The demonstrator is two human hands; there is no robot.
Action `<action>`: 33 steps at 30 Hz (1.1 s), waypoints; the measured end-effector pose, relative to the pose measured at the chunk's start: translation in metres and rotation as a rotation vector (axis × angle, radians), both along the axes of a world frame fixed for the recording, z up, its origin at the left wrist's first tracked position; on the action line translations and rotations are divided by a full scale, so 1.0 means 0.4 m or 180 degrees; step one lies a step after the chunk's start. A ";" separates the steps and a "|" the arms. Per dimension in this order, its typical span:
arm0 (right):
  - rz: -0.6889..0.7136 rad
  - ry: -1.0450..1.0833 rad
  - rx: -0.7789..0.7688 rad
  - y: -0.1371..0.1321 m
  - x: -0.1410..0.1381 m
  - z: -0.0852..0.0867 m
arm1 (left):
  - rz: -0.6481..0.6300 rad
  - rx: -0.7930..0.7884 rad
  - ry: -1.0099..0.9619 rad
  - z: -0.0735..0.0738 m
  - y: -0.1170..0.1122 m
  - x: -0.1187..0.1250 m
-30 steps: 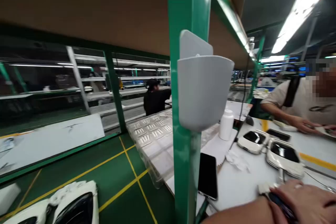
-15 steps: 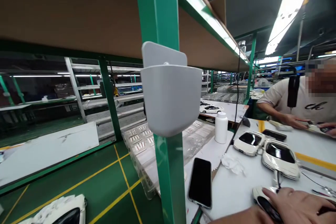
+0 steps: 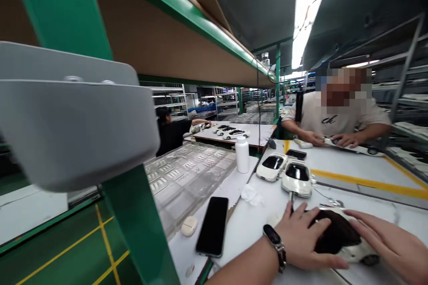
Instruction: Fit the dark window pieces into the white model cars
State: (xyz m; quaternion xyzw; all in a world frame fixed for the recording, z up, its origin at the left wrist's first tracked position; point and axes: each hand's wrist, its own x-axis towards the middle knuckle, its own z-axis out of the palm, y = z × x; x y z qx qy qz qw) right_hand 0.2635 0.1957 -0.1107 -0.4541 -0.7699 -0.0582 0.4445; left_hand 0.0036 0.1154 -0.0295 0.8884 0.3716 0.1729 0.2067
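Observation:
A white model car (image 3: 357,254) with a dark glossy top lies on the white tabletop at the lower right, between my hands. My left hand (image 3: 302,236), with a dark-screened band at the wrist, rests over one end with its fingers spread. My right hand (image 3: 391,240) lies along the other side, fingers stretched out and touching the car near its roof. Part of the car is hidden under my hands. Beyond them stand two more white model cars, one (image 3: 271,167) to the left and one (image 3: 297,178) nearer, with a crumpled white tissue (image 3: 252,196) to their left.
At left, a grey plastic holder (image 3: 80,129) hangs on a green post (image 3: 140,222). A smartphone (image 3: 213,227), a round beige case (image 3: 189,226) and a white bottle (image 3: 242,155) stand beside clear trays (image 3: 187,169). Across the table, a co-worker (image 3: 337,111) handles a white car part.
My view has swung right, so the post and holder sit further left. Both my hands and the model car now show more fully, and a second person appears at the back.

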 end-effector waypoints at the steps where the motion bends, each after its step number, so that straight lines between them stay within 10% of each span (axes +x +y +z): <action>1: 0.0142 -0.0136 -0.0217 -0.003 -0.008 -0.005 | 0.0017 0.0025 0.0013 0.003 0.001 0.002; 11: -0.0078 -0.0475 -0.0532 -0.041 -0.055 -0.070 | 0.0126 0.0179 0.0122 0.010 0.002 0.014; 20: 0.0083 -0.0544 -0.1310 -0.065 -0.054 -0.016 | 0.0294 0.0229 -0.0129 -0.012 0.012 0.014; 33: 0.0065 -0.0513 -0.0685 -0.109 -0.087 0.037 | 0.1235 0.0406 -0.0819 -0.057 0.049 0.030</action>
